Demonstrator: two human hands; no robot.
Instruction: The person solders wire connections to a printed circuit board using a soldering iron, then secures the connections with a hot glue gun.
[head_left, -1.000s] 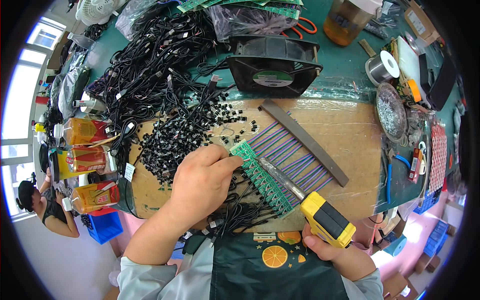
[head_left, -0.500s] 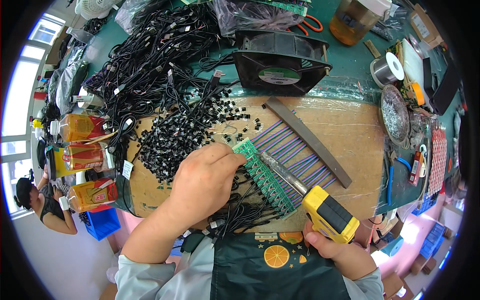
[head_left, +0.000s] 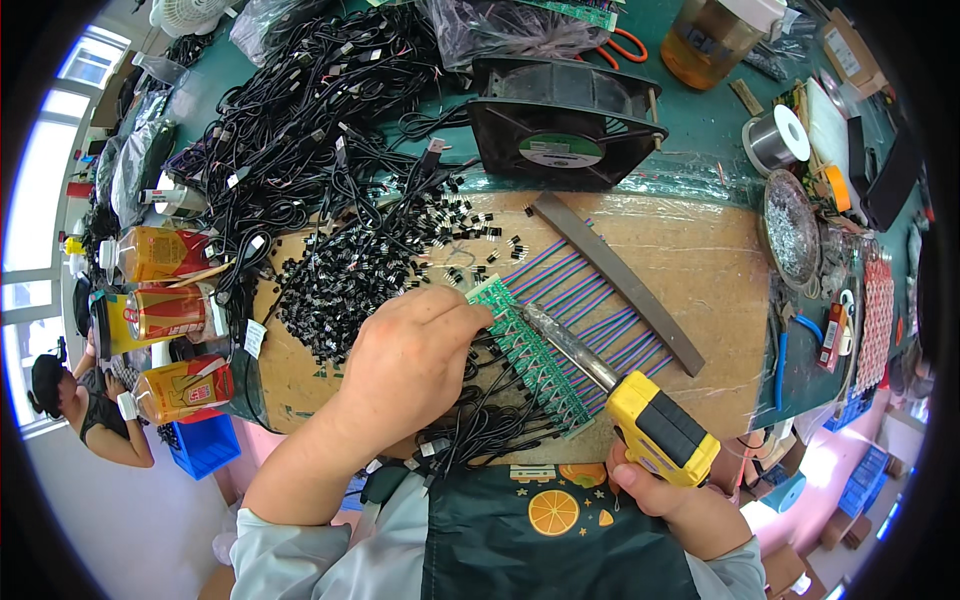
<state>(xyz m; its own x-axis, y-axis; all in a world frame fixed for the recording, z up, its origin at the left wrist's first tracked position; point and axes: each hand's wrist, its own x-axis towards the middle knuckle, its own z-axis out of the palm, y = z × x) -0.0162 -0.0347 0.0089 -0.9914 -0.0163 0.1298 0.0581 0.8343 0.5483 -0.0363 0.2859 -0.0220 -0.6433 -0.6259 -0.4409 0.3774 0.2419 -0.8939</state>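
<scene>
My right hand (head_left: pixel 648 484) is wrapped round the grip of a yellow and black soldering gun (head_left: pixel 660 428). The gun's metal barrel slants up and left, its tip at the upper end of a green circuit board strip (head_left: pixel 540 365). By that same end, my left hand (head_left: pixel 415 345) is closed in a pinch at the board's edge; whatever lies between its fingertips is hidden. Rows of purple, green and dark wires (head_left: pixel 570 285) run from the board's right side beneath a brown bar (head_left: pixel 620 285). Black cables (head_left: pixel 490 415) bunch along its lower left side.
A heap of small black parts (head_left: pixel 345 285) lies left of my left hand, with tangled black cables (head_left: pixel 320 110) behind it. A black fan (head_left: pixel 565 125) stands at the back. To the right are a solder spool (head_left: pixel 775 140) and a metal dish (head_left: pixel 790 230). Another person (head_left: pixel 100 410) sits far left.
</scene>
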